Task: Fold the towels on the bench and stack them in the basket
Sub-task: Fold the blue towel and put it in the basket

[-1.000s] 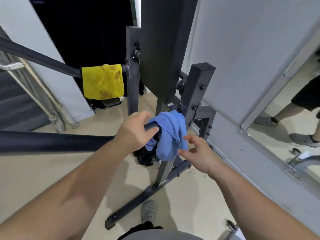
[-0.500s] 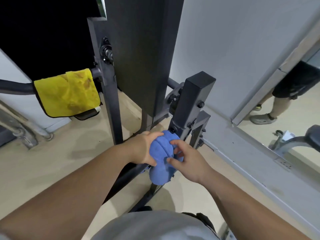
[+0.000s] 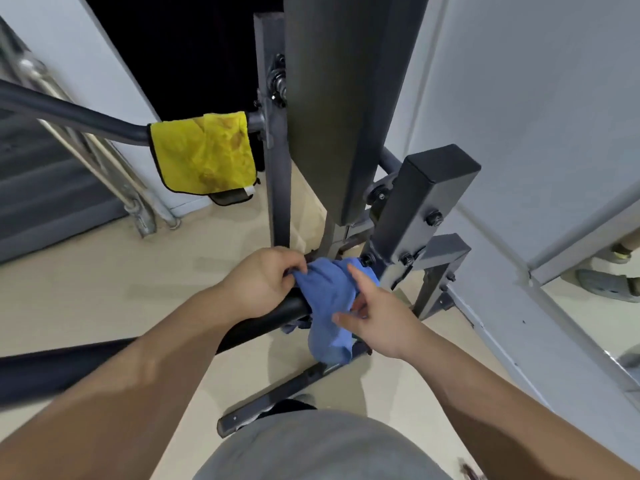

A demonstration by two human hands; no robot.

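Note:
A blue towel (image 3: 327,303) is draped over the near black padded bar (image 3: 277,311) of a weight bench frame, close to its upright post. My left hand (image 3: 263,280) pinches the towel's upper left edge on top of the bar. My right hand (image 3: 374,313) holds the towel's right side, fingers pressed into the hanging cloth. A stained yellow towel (image 3: 204,152) with a dark hem hangs over the far bar (image 3: 79,116) at the left. No basket is in view.
The tall dark bench pad (image 3: 346,98) stands upright in the middle between grey steel posts (image 3: 420,199). A grey wall with a mirror (image 3: 595,306) runs along the right; feet in sandals show in it. A stair railing (image 3: 104,161) is at the far left, over beige floor.
The view has pulled back and tilted. Both hands have stayed on the blue towel; my left hand now pinches its upper edge and more of the cloth hangs below the bar.

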